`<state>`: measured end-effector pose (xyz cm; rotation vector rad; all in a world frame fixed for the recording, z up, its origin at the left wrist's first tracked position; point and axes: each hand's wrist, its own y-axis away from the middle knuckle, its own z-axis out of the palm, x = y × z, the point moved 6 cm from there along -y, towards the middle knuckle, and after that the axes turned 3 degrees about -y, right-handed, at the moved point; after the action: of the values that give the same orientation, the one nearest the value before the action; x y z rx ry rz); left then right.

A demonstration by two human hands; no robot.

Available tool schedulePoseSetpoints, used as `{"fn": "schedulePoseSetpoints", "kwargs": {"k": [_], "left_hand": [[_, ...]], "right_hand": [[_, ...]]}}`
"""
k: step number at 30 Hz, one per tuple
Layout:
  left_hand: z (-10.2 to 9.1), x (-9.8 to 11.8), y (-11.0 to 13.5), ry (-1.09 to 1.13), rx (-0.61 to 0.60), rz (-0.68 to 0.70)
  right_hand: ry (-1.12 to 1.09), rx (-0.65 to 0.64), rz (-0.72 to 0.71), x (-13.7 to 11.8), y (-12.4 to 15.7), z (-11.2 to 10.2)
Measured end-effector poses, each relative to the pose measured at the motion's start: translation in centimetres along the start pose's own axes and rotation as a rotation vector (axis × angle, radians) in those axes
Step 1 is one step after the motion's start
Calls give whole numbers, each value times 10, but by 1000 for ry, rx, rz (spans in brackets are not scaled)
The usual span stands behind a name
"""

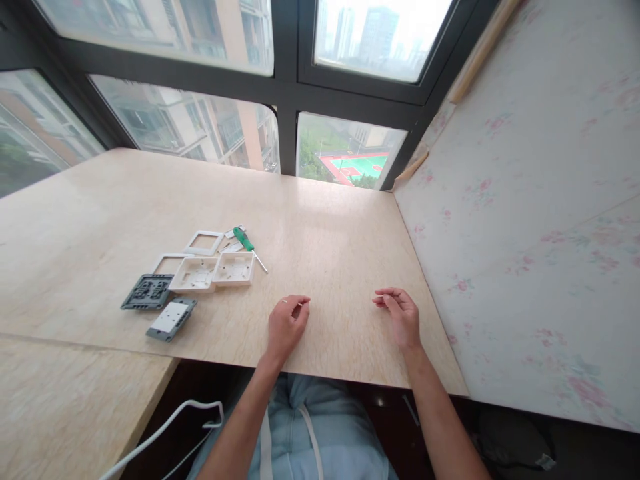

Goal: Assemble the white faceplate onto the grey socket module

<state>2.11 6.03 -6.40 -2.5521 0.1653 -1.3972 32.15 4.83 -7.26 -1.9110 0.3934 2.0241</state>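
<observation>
My left hand rests over the stone-topped surface near its front edge, fingers curled and closed. A tiny pale piece shows at its fingers, too small to name. To the right, my right hand is closed in a pinch, with a small pale speck at the fingertips that I cannot make out. Left of my hands stand two white socket back boxes, side by side. A green-handled screwdriver lies behind them. Nearer lie a grey socket module, its back facing up, and a socket with a white face.
Two white cover frames lie behind the boxes, one partly hidden, with small white pieces by the screwdriver. Dark-framed windows bound the far side. A floral-papered wall stands close on the right. A white cable hangs at lower left.
</observation>
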Motion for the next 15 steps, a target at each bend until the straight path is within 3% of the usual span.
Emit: {"fn": "schedulePoseSetpoints", "kwargs": {"k": [15], "left_hand": [[-4, 2, 7, 1, -11, -7]], "right_hand": [[107, 9, 11, 1, 4, 1]]}}
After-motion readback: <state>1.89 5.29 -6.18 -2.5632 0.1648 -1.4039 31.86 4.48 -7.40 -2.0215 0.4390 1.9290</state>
